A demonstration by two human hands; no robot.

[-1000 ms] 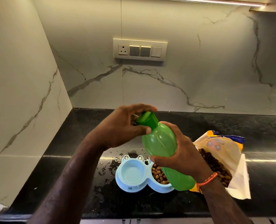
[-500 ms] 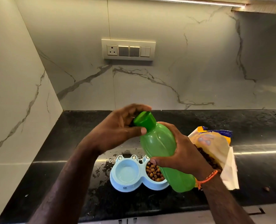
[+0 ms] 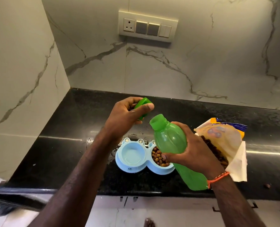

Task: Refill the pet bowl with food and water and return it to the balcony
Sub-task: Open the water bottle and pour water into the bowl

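Note:
A light blue double pet bowl (image 3: pixel 134 169) sits on the black counter. Its left cup looks pale and without kibble; its right cup holds brown kibble (image 3: pixel 158 158). My right hand (image 3: pixel 191 153) grips a green bottle (image 3: pixel 170 140), tilted with its uncapped mouth pointing up and left, above the bowl's right side. My left hand (image 3: pixel 126 117) holds the green cap (image 3: pixel 141 107) up and to the left of the bottle's mouth, apart from it. An orange thread band circles my right wrist.
An open bag of kibble (image 3: pixel 224 141) lies on the counter right of the bowl. Water drops wet the black counter (image 3: pixel 70 145) around the bowl. A stray kibble piece (image 3: pixel 267 185) rests near the front right edge. Marble walls close the left and back; a switch panel (image 3: pixel 148 27) hangs above.
The cap has come off the bottle: my left hand lifted it up and to the left. The bottle's mouth is now bare. The view has moved closer and tilted down.

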